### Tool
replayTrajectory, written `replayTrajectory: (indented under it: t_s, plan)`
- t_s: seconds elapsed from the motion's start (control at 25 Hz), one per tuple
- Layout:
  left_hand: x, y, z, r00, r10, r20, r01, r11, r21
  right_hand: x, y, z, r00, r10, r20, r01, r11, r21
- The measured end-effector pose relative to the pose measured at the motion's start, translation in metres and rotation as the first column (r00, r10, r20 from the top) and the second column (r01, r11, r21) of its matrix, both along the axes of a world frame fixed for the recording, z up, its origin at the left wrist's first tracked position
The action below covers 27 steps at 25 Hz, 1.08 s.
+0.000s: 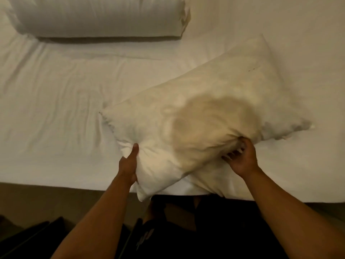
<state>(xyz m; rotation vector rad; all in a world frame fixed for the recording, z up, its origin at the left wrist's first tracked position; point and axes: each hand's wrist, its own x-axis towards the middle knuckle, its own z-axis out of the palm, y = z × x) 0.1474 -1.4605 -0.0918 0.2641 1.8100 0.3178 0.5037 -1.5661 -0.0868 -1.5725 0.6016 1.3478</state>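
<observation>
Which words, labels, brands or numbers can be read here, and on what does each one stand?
No text here can be read.
Stained pillow: no label or print shows.
Dark garment: a pale mark, too blurred to read.
Cased pillow: no text shows.

Cream, tan-stained pillow [186, 116]; white sheet [56, 100]
</observation>
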Motion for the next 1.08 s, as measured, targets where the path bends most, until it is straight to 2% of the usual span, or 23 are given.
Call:
replayTrajectory:
  t_s: [0.08,0.16,0.32,0.44,0.52,0.6,0.64,0.68,0.72,0.76,0.8,0.84,0.88,0.92,0.96,1.04,1.08]
  plan:
    - [-0.007,0.012,0.003,1.0,0.018,0.015,-0.019,0.992,0.122,0.001,0.004,-0.01,0.999,-0.048,0.017,0.048,0.999,0.006]
    - [-0.013,0.023,0.01,0.999,-0.023,-0.023,0.027,0.977,0.214,-0.003,0.01,-0.015,0.995,-0.096,0.018,0.097,0.995,-0.022]
    - [-0.018,0.039,0.024,0.985,-0.15,-0.081,0.168,0.933,0.319,-0.008,0.011,-0.001,0.952,-0.274,-0.139,0.283,0.958,0.044]
    - [-0.017,0.049,0.039,0.975,-0.164,-0.153,0.211,0.898,0.385,-0.018,0.006,0.018,0.956,-0.242,-0.165,0.261,0.96,0.104]
    - [-0.017,0.064,0.056,0.975,-0.121,-0.188,0.201,0.843,0.499,-0.032,0.004,0.03,0.952,-0.248,-0.177,0.271,0.956,0.115]
    - [-0.022,0.08,0.071,0.965,-0.077,-0.251,0.214,0.786,0.58,-0.051,0.0,0.035,0.929,-0.255,-0.268,0.307,0.936,0.174]
    - [-0.028,0.086,0.07,0.951,-0.048,-0.306,0.225,0.783,0.579,-0.06,-0.004,0.029,0.927,-0.215,-0.306,0.278,0.944,0.178]
    - [-0.037,0.089,0.064,0.923,-0.032,-0.384,0.25,0.807,0.535,-0.071,-0.009,0.022,0.947,-0.113,-0.299,0.164,0.975,0.151]
    - [-0.047,0.09,0.055,0.889,-0.053,-0.454,0.282,0.845,0.454,-0.086,-0.013,0.016,0.962,0.064,-0.265,-0.043,0.995,0.085]
    - [-0.055,0.085,0.045,0.86,-0.127,-0.494,0.329,0.879,0.346,-0.1,-0.019,0.01,0.917,0.345,-0.201,-0.351,0.936,0.006]
    - [-0.061,0.076,0.036,0.831,-0.242,-0.5,0.397,0.888,0.231,-0.117,-0.023,0.006,0.746,0.653,-0.129,-0.663,0.746,-0.059]
    - [-0.067,0.061,0.03,0.792,-0.379,-0.479,0.494,0.859,0.136,-0.133,-0.027,0.005,0.486,0.872,-0.056,-0.87,0.477,-0.126]
    - [-0.073,0.042,0.028,0.754,-0.49,-0.439,0.578,0.812,0.086,-0.149,-0.025,0.01,0.222,0.975,0.02,-0.958,0.222,-0.182]
    - [-0.077,0.023,0.027,0.727,-0.564,-0.393,0.634,0.771,0.066,-0.162,-0.02,0.015,0.034,0.995,0.092,-0.973,0.054,-0.225]
    - [-0.083,0.001,0.029,0.719,-0.597,-0.355,0.654,0.755,0.054,-0.175,-0.011,0.021,-0.07,0.987,0.142,-0.973,-0.036,-0.226]
    - [-0.112,-0.046,0.04,0.772,-0.563,-0.295,0.59,0.808,0.004,-0.21,0.011,0.034,-0.282,0.931,0.233,-0.945,-0.228,-0.233]
    - [-0.13,-0.071,0.044,0.802,-0.533,-0.27,0.548,0.836,-0.026,-0.23,0.022,0.035,-0.43,0.862,0.269,-0.894,-0.365,-0.258]
